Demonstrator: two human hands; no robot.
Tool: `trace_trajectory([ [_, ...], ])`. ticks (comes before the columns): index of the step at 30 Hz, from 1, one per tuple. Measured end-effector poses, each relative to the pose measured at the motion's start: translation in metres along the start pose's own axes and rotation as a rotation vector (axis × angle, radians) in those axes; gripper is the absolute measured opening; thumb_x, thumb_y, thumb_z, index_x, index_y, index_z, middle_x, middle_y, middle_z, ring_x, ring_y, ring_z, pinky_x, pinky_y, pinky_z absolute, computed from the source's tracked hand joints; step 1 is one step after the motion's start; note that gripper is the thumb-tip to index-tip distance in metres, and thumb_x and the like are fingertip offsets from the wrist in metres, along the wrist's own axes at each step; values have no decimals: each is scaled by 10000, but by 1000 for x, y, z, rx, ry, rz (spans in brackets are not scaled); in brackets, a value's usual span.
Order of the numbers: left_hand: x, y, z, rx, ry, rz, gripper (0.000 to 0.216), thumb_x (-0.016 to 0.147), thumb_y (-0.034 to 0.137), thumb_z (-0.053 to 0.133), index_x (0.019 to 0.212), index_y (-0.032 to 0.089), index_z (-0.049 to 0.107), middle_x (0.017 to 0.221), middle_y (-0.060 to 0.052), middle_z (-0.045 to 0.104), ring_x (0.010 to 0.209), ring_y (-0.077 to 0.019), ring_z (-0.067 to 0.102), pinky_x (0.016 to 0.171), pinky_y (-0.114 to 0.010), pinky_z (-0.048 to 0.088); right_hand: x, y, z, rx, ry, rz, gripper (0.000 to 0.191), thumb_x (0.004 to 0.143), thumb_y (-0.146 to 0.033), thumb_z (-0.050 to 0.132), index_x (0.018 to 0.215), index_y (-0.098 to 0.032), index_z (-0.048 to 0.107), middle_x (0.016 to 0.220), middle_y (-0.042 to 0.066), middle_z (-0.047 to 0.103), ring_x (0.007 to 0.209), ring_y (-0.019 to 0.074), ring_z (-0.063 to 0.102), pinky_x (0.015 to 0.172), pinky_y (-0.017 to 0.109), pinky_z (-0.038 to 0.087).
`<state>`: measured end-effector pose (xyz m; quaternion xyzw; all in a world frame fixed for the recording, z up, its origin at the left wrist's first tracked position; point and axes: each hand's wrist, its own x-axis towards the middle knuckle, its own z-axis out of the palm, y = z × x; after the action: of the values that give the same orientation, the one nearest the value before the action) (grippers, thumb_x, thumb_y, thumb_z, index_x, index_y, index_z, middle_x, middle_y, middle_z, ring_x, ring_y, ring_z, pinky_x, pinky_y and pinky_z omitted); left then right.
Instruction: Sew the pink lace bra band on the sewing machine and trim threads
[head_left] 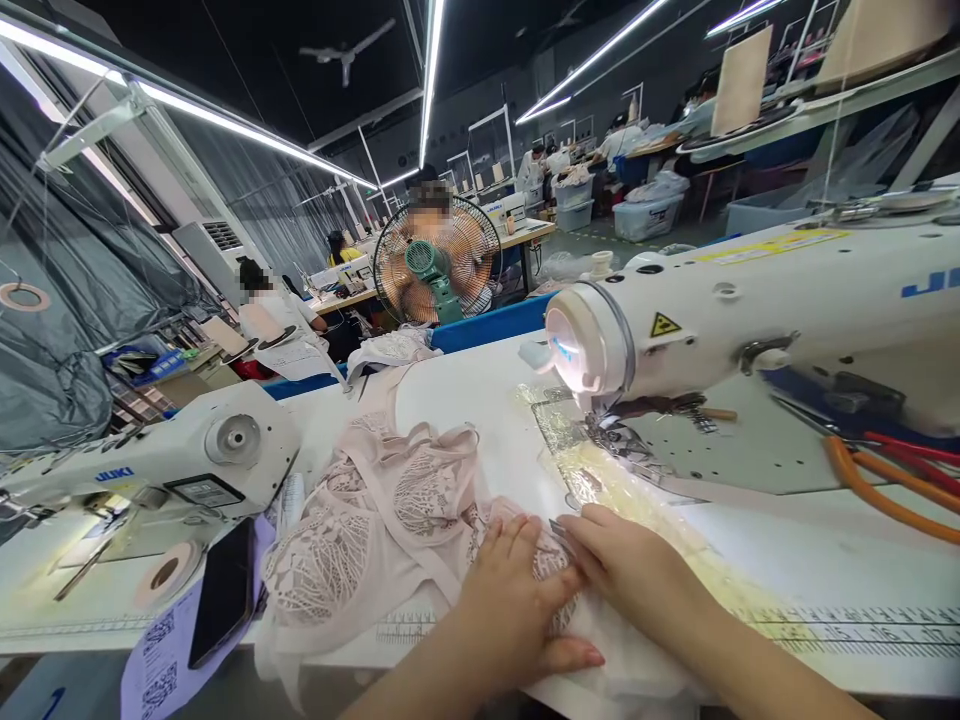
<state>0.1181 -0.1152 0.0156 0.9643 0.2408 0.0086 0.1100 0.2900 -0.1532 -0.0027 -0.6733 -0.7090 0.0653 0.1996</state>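
Observation:
Pale pink lace bras (427, 490) lie piled on the white sewing table, straps and cups overlapping. My left hand (517, 590) rests on the lace at the pile's right end, fingers spread and thumb stretched out. Close beside it, my right hand (637, 560) has its fingers closed over a small dark metal tool (556, 527). Only the tip of that tool shows, so its kind is unclear. Pale fabric (630, 650) lies under both hands near the table's front edge. Beyond the right hand stands a JUKI sewing machine (720, 330) with its lamp lit.
Another JUKI machine (150, 460) stands at left, near a tape roll (169, 572), a phone (223, 590) and a printed paper (161, 650). Orange-handled scissors (885, 480) lie at right. A ruler strip (862, 632) runs along the front edge. Behind are a fan (435, 260) and seated people.

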Motion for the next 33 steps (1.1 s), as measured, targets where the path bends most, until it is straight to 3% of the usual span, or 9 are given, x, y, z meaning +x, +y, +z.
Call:
trace_trajectory([
  [6,1,-2,3,-12,12,-12,655,765,668,411,1299,289,425,1450,-181,226,1324,-359,202,1052,-554,185,1,0,3,-68,-28,-22,206,788,-94,407,664,-189,541,649,-3,465,531,131,443,472,243,200],
  [12,1,-1,0,-32,1,-4,657,775,672,380,1342,345,341,1458,-169,205,1330,-356,183,1044,-569,188,-15,6,-18,-106,-169,-12,203,714,-34,457,703,-180,598,706,45,548,578,174,508,502,276,210],
  [16,2,-2,1,-20,2,0,658,771,674,385,1343,354,336,1468,-153,188,1330,-362,178,1035,-584,202,-16,3,-26,-101,-176,18,209,746,-59,433,763,-192,593,737,39,548,621,185,520,511,274,225],
  [25,1,-2,1,-37,-6,-10,638,790,663,365,1350,361,318,1473,-143,183,1336,-360,157,1044,-582,180,0,-8,-17,-25,-219,147,145,768,-120,437,691,-194,534,704,6,519,607,148,479,493,244,205],
  [30,2,-2,1,-45,-20,-20,644,779,666,386,1349,377,310,1482,-134,149,1336,-368,151,1042,-586,179,-13,0,-25,-155,-280,59,206,723,-32,456,739,-181,597,769,52,562,636,180,518,514,272,198],
  [33,2,-2,1,-45,-12,-18,644,777,664,394,1346,373,319,1478,-139,159,1336,-365,156,1044,-582,178,-13,-2,-29,-140,-245,62,214,737,-34,453,758,-189,600,766,47,558,633,177,520,509,270,195],
])
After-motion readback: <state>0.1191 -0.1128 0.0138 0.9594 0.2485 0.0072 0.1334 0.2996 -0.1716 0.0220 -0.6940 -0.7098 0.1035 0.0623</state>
